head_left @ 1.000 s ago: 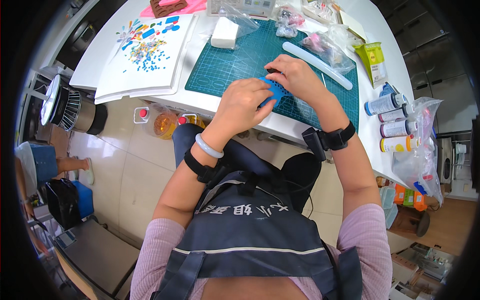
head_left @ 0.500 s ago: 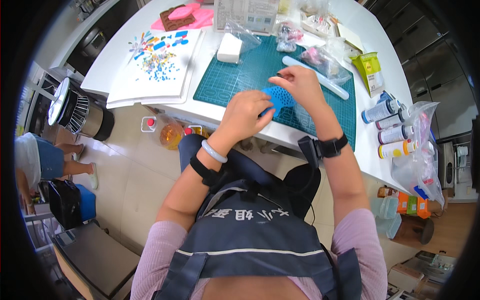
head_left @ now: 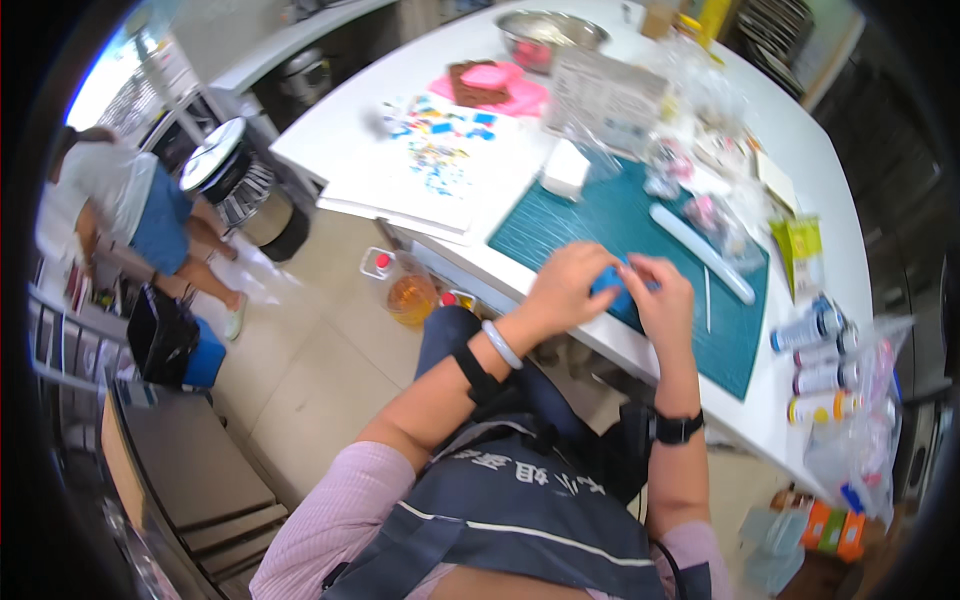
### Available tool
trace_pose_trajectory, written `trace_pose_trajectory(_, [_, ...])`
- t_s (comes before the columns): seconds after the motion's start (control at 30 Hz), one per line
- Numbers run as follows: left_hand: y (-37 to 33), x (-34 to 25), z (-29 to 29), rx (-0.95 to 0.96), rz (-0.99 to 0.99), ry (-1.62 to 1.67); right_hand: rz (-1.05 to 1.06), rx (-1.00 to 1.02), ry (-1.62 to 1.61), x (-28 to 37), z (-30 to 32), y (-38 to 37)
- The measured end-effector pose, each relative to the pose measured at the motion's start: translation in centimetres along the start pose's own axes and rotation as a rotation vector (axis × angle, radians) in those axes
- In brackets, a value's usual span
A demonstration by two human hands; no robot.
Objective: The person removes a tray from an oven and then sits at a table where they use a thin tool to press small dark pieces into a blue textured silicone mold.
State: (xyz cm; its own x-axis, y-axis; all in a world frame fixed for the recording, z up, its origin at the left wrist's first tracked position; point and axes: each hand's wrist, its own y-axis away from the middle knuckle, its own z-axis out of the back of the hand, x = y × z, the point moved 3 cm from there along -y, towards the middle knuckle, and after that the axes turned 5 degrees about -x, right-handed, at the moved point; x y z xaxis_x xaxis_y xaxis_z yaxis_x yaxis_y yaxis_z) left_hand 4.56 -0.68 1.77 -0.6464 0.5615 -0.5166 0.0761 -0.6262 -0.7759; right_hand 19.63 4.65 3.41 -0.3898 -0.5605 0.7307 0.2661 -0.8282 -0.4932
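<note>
A small blue perforated piece (head_left: 613,287), thin and bent, is held between my hands over the near edge of the green cutting mat (head_left: 540,218). My left hand (head_left: 572,287) grips its left side with curled fingers. On the other side, my right hand (head_left: 662,297) pinches it with thumb and fingertips. Fingers hide much of the piece, and its holes are blurred. Beyond my hands lie a pale rolling pin (head_left: 702,252) and a white block (head_left: 566,170) partly in clear plastic. A thin white stick (head_left: 707,300) rests on the mat beside my right hand.
White sheets (head_left: 390,195) carry colourful small pieces (head_left: 440,165) at the left. Several bottles (head_left: 808,330) and a green pouch (head_left: 797,255) stand on the right. A metal bowl (head_left: 550,38) sits at the back. Another person (head_left: 150,200) bends over at far left.
The view has swung left, shifting the table rightward in the picture. My right hand has come down from above the blue piece to its right side, closer to my left hand.
</note>
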Motion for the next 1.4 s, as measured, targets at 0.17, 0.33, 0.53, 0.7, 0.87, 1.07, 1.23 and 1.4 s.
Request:
trace_pose_trajectory(0.17, [-0.1,1.1,0.4,0.059,0.013,-0.105,0.090,-0.012,0.001,-1.3,-0.9,-3.2])
trace_pose_trajectory(0.33, [-0.4,1.1,-0.5,0.089,0.025,-0.053,0.125,0.085,0.069,-2.7,-1.5,-3.7])
trace_pose_trajectory(0.53, [0.2,0.9,-0.4,0.066,0.020,-0.050,0.185,0.193,0.119,-1.7,-1.2,-3.5])
trace_pose_trajectory(0.7, [0.5,1.0,-0.2,0.050,0.007,-0.048,0.231,0.260,0.143,-0.8,-1.5,-3.5])
trace_pose_trajectory(0.87, [0.3,1.2,-0.2,0.047,0.017,-0.030,0.280,0.291,0.195,-0.8,-1.7,-3.8])
trace_pose_trajectory(1.07, [0.2,1.3,-0.1,0.027,-0.002,-0.035,0.375,0.385,0.314,-0.3,-1.9,-4.6])
trace_pose_trajectory(1.23, [0.0,1.2,-0.2,0.032,-0.015,-0.028,0.385,0.452,0.380,0.2,-1.9,-5.1])
trace_pose_trajectory(1.4, [0.1,1.0,0.1,0.028,-0.007,-0.038,0.348,0.486,0.393,0.4,-2.0,-5.0])
